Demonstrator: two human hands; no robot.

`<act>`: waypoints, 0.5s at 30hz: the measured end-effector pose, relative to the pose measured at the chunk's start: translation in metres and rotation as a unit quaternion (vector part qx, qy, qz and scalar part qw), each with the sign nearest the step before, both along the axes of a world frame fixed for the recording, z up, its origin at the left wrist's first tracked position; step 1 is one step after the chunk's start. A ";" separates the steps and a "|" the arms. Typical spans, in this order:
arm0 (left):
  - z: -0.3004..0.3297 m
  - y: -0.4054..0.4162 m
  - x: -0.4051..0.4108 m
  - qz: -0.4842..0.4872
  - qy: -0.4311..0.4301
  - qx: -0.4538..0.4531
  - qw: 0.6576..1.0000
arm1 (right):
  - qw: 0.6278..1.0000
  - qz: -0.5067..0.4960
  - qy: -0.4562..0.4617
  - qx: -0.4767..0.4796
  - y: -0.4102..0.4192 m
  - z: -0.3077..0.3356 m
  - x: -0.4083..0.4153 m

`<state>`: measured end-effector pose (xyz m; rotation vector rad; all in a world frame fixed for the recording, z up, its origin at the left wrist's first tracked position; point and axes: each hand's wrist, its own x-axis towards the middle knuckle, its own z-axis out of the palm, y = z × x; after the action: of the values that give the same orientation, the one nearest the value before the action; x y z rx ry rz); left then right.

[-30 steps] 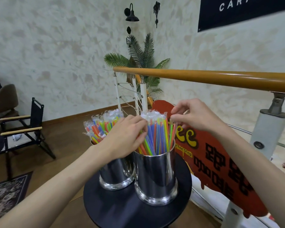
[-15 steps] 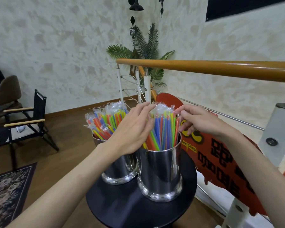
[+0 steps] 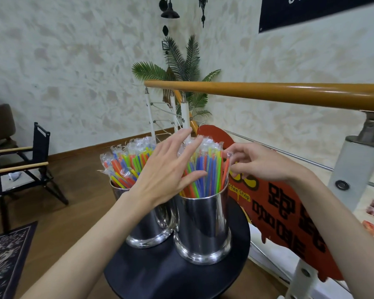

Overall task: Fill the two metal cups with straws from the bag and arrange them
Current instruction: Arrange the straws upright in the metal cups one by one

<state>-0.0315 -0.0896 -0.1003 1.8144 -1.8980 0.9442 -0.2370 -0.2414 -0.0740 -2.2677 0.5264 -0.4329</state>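
Observation:
Two shiny metal cups stand side by side on a round black table. The right cup holds a bunch of wrapped coloured straws. The left cup holds another bunch of wrapped straws, partly behind my wrist. My left hand lies with straight spread fingers against the left side of the right bunch. My right hand pinches the wrapper tip of an orange straw at the right edge of that bunch. No bag is in view.
A wooden handrail on white posts runs just behind the cups. A red sign board hangs on the railing to the right. A folding chair and a rug are on the wooden floor to the left. A palm plant stands by the wall.
My left hand has opened out and slid up along the right bunch, fingers now spread. My right hand has dropped to the bunch's right edge and taken an orange straw's tip.

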 end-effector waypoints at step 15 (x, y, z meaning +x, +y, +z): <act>0.004 0.008 -0.015 -0.010 0.135 0.001 0.991 | 0.993 -0.050 -0.025 -0.106 0.018 -0.012 0.027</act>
<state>-0.0467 -0.0819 -0.0962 1.8157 -1.7474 0.6515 -0.2100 -0.2239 -0.0855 -2.4328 0.5945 -0.6190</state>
